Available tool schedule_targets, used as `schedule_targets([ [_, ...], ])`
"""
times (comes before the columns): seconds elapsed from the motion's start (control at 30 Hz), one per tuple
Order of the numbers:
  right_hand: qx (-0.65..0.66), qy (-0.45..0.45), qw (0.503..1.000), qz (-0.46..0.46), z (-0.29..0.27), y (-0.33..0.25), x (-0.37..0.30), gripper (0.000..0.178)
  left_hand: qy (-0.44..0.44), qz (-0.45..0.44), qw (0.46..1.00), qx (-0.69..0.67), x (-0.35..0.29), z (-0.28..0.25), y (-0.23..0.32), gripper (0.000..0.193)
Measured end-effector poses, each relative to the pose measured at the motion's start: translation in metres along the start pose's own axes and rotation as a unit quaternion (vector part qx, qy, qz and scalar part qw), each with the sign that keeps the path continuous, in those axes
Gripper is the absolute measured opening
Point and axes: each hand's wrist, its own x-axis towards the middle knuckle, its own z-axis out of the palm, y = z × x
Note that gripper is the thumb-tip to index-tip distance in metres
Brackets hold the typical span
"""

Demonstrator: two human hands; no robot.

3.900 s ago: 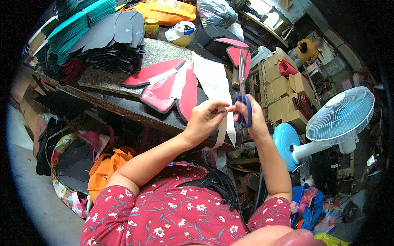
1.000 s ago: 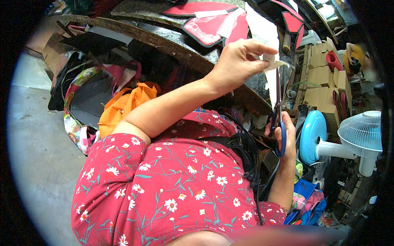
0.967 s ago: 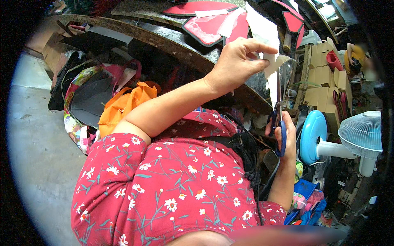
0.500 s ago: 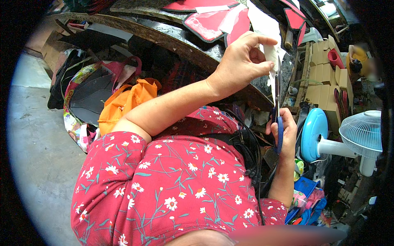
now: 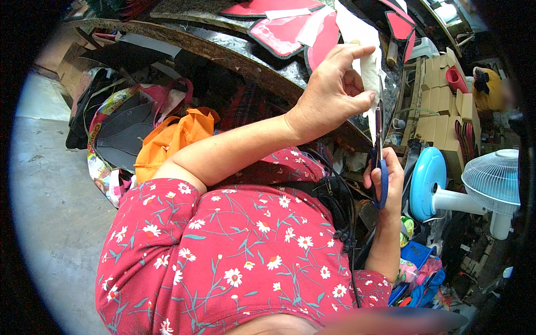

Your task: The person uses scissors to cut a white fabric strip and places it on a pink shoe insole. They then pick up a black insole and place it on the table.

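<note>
My left hand (image 5: 335, 92) pinches the edge of a thin white sheet (image 5: 360, 30), fingertips above and thumb below. The sheet hangs over the edge of the dark worktable, with a ragged right side. Below it, my right hand (image 5: 391, 176) grips a pair of scissors (image 5: 383, 184) by dark blue handles, thumb and fingers through the loops. The blades point up along the sheet's hanging edge, close to my left thumb; their tips are partly hidden by the white material, and I cannot tell how far apart they are.
Red, black-edged pieces (image 5: 279, 36) lie on the dark worktable (image 5: 245, 64). Left of me are an orange bag (image 5: 173, 137) and a colourful bag holding grey pieces (image 5: 125, 125). To the right stand a fan with blue base (image 5: 429, 184) and cardboard boxes (image 5: 438, 100); a person in yellow (image 5: 488, 92) is beyond.
My left hand has shifted slightly down and right along the sheet. The scissors and right hand have barely moved. The person in yellow at far right has changed posture.
</note>
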Motion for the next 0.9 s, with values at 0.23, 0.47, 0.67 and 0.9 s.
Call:
schedule_targets([
  [0.23,0.062,-0.011,0.998,-0.004,0.003,0.0077,-0.0047,0.027,0.003,0.021,1.0,-0.004,0.0002,0.0012,-0.0033,0.072],
  [0.47,0.075,-0.026,0.997,-0.009,0.0043,0.0077,-0.0042,0.042,-0.008,-0.006,1.0,-0.01,0.0004,-0.0004,-0.0035,0.073],
  [0.67,0.083,-0.03,0.996,-0.024,0.0062,0.0053,-0.0041,0.047,0.0,0.031,0.997,-0.065,0.0015,0.0054,-0.006,0.073],
  [0.9,0.091,0.003,0.996,0.002,0.0044,0.0071,-0.007,0.049,-0.021,-0.053,0.992,-0.111,-0.0037,0.0055,0.0003,0.067],
])
